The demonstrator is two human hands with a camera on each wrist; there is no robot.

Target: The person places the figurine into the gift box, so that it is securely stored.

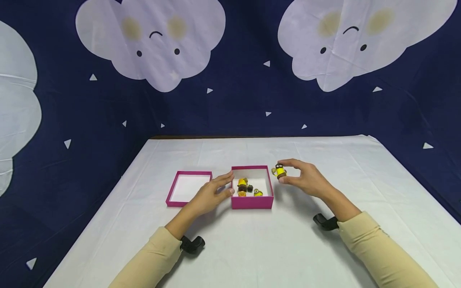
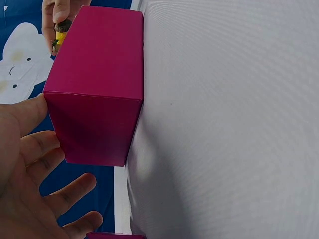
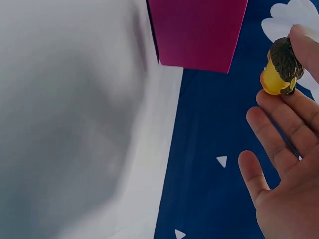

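My right hand (image 1: 308, 179) pinches a yellow minion figurine (image 1: 280, 172) between thumb and fingertips, just right of a magenta box (image 1: 252, 203). In the right wrist view, the figurine (image 3: 274, 79) has a dark brown, rough-textured part facing the camera. My left hand (image 1: 211, 195) touches the box's left side, with its thumb at the near left corner and its fingers spread and relaxed. Inside the white-lined box lie more small figurines: a yellow and brown one (image 1: 242, 183) at the left and another minion (image 1: 257, 193) near the front wall, partly hidden by it.
Left of the box, a magenta lid (image 1: 194, 173) lies with its white inside up, partly behind my left hand. A white cloth (image 1: 252, 248) covers the table. Behind hangs a dark blue curtain (image 1: 245, 108) with clouds. Black wrist mounts (image 1: 325, 222) sit under both forearms.
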